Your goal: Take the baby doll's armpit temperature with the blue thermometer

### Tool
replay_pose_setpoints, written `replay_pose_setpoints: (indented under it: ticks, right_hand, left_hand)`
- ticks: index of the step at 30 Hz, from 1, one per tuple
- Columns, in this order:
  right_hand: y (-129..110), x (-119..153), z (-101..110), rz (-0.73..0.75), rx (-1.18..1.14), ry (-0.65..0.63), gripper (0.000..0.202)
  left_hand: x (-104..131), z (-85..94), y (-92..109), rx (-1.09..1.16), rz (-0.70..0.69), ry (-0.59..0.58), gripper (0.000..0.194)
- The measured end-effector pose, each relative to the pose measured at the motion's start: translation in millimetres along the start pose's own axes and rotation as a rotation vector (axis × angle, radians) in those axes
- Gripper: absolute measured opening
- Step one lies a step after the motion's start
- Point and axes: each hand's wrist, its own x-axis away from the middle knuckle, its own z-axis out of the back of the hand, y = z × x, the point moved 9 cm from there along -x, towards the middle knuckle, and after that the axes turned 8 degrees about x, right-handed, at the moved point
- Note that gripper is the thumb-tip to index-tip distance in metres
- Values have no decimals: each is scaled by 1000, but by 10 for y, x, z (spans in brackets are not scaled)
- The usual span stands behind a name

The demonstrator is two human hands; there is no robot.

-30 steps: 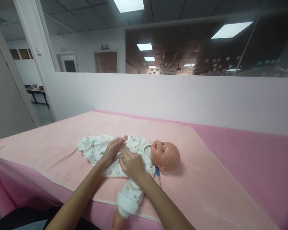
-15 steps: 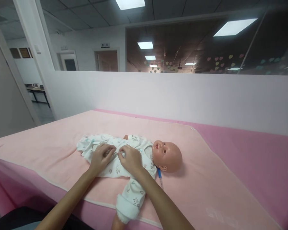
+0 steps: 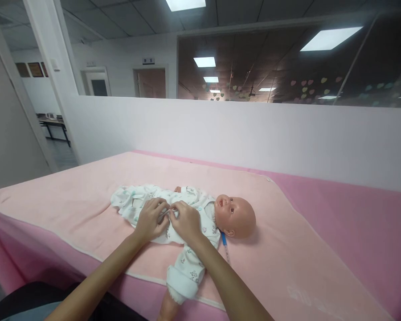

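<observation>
While left hand [image 3: 151,219] and right hand [image 3: 189,221] pinch the front of the garment [image 3: 210,226], fingertips nearly together | doll [image 3: 241,218]: lower centre of frame | advise light, even tension, cloth flat

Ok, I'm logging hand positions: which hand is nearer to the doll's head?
Right. The right hand is at the front of the printed outfit, on the side towards the doll's head; the left hand is farther away.

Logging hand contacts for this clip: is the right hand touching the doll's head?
Apart: the head camera shows patterned clothing between the right hand and doll's head.
</observation>
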Motion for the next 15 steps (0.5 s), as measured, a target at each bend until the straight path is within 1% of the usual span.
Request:
replay_pose_setpoints:
  ticks: [5,15]
  right_hand:
    - [-6,3,7,2,3,1,11]
    - [-13,10,-2,6,9,1,11]
  left_hand:
    - [-11,-35,-22,5,-1,-20,14]
    - [4,-76,-50,-54,-4,-5,11]
